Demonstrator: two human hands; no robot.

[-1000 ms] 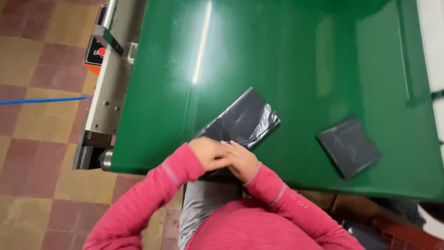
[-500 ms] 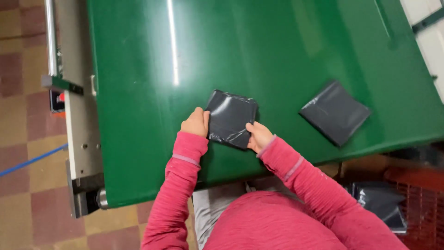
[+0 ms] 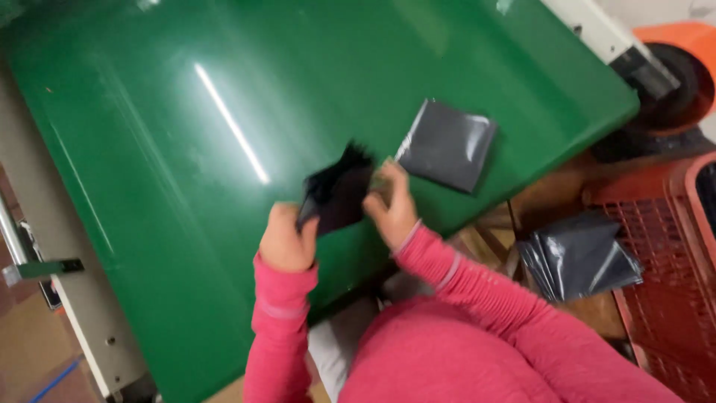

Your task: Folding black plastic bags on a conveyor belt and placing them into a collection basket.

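A folded black plastic bag [image 3: 339,190] is lifted a little above the green table [image 3: 186,149], blurred by motion. My left hand [image 3: 286,239] grips its near left edge. My right hand [image 3: 391,203] holds its right side. Both arms wear pink sleeves. A second folded dark grey bag [image 3: 447,145] lies flat on the table just right of my right hand, near the table's edge.
A pile of dark grey bags [image 3: 580,255] lies below the table at the right, beside a red mesh crate [image 3: 675,298]. An orange and black machine part [image 3: 671,67] stands at top right. A grey metal frame [image 3: 52,261] runs along the table's left side.
The camera view has swung round. The bag that lay flat under my hands is now raised off the table and held by both hands. The second bag has stayed put.
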